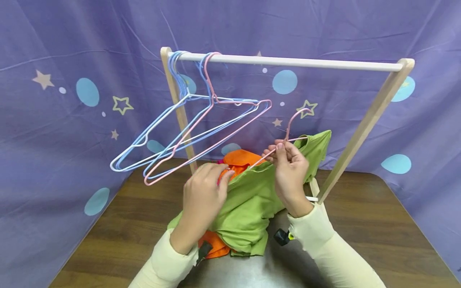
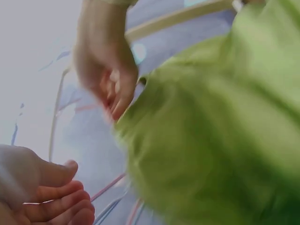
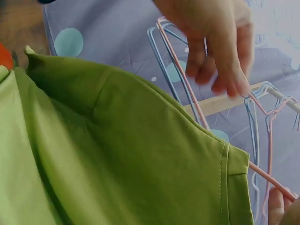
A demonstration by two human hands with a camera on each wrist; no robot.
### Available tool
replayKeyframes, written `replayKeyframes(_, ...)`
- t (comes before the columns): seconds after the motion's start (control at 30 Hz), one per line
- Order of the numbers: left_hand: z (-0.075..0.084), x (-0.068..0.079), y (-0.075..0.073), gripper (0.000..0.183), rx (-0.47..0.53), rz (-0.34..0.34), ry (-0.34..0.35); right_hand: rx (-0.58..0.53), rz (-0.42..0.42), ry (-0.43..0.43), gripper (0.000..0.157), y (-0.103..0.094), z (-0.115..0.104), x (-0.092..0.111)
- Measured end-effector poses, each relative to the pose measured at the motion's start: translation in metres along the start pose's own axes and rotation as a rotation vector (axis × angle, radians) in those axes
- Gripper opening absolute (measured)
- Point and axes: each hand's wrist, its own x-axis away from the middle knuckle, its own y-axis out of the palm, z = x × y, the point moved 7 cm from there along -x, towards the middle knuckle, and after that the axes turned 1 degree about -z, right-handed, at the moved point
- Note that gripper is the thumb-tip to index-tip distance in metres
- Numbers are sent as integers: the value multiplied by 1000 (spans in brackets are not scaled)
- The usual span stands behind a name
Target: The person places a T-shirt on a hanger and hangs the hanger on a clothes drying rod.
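Observation:
In the head view my right hand [image 1: 289, 172] pinches a pink wire hanger [image 1: 295, 120] just below its hook. A green short-sleeved shirt [image 1: 248, 208] hangs from this hanger, whose arms run into the cloth on both sides. My left hand [image 1: 205, 196] hovers by the shirt's left side, thumb and fingers apart with nothing visible between them. The left wrist view shows that hand [image 2: 47, 192] loosely bent beside the green cloth [image 2: 201, 126]. In the right wrist view the pink wire passes out beyond a stitched edge of the shirt [image 3: 159, 150] towards my right fingers [image 3: 279, 204].
A rack with a white rail [image 1: 288, 62] and wooden posts [image 1: 367, 128] stands on the brown table [image 1: 378, 232]. Several blue, white and pink hangers [image 1: 180, 132] hang at its left end. Orange cloth [image 1: 241, 158] lies behind and under the shirt. A patterned purple curtain [image 1: 108, 32] surrounds the table.

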Motion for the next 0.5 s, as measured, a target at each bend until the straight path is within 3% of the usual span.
replayKeyframes(0.17,-19,-7,-42,16,-87,176,-45,48,-23,-40,14,4,-16,-9)
replayKeyframes(0.27,-30,-10,-61,17,-130,246,-74,79,-45,-64,14,6,-24,-16)
replayKeyframes(0.4,-40,-13,-73,17,-132,301,-89,124,-61,-99,13,6,-37,-23)
replayKeyframes(0.5,-44,-13,-75,17,-140,301,-97,152,-65,-119,13,5,-48,-28)
